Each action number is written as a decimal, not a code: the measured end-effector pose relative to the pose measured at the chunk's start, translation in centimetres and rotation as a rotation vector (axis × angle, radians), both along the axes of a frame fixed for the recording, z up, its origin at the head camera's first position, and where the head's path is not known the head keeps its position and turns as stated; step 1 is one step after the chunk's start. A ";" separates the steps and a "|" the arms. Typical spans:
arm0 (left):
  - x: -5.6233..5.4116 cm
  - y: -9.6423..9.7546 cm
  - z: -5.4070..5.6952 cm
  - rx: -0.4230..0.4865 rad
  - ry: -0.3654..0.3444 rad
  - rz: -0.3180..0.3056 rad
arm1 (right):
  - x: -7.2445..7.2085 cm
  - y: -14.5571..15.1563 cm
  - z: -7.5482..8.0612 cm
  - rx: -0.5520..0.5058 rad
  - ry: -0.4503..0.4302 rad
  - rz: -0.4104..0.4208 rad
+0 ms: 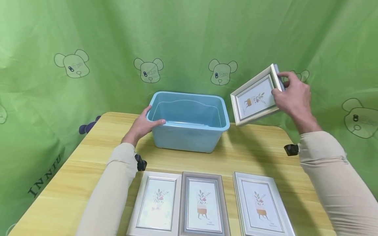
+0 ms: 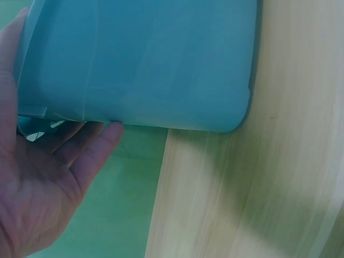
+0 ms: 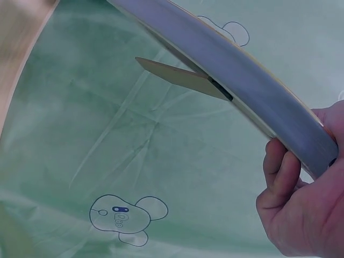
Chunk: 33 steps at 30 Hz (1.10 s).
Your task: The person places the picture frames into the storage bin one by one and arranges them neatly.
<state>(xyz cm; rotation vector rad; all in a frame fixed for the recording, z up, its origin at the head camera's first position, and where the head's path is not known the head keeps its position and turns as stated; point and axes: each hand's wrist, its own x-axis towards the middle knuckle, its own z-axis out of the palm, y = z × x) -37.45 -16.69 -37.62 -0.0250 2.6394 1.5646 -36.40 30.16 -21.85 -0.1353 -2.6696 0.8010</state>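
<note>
A blue plastic bin (image 1: 183, 139) stands upright on the table towards the back, its inside bare as far as I can see. My left hand (image 1: 143, 125) grips its left end, the thumb over the front rim and fingers against the outer wall; the left wrist view shows the fingers (image 2: 102, 150) under that wall. Raised to the right of the bin, a silver-white picture frame (image 1: 256, 97) is tilted in my right hand (image 1: 293, 95). The thumb lies on its front border, the fingers behind. Its brown easel stand (image 3: 180, 78) sticks out from the back.
Three more picture frames lie face up along the near edge: a silver-white one (image 1: 155, 203), a grey-brown one (image 1: 203, 206) and a white one (image 1: 262, 206) set apart to the right. Behind the wooden table (image 1: 79, 170) hangs a green curtain (image 1: 183, 29) with bear-head prints.
</note>
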 end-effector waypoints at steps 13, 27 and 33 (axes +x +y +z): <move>-0.1 -0.1 0.0 0.015 -0.006 0.006 | 0.0 -1.3 2.0 -0.047 0.014 -0.035; -0.3 -0.1 -0.2 0.013 0.007 0.008 | -0.3 -3.4 3.0 -0.077 -0.015 -0.028; -0.5 -0.1 -0.4 0.023 0.013 0.006 | -0.5 -4.2 2.9 -0.081 -0.015 -0.006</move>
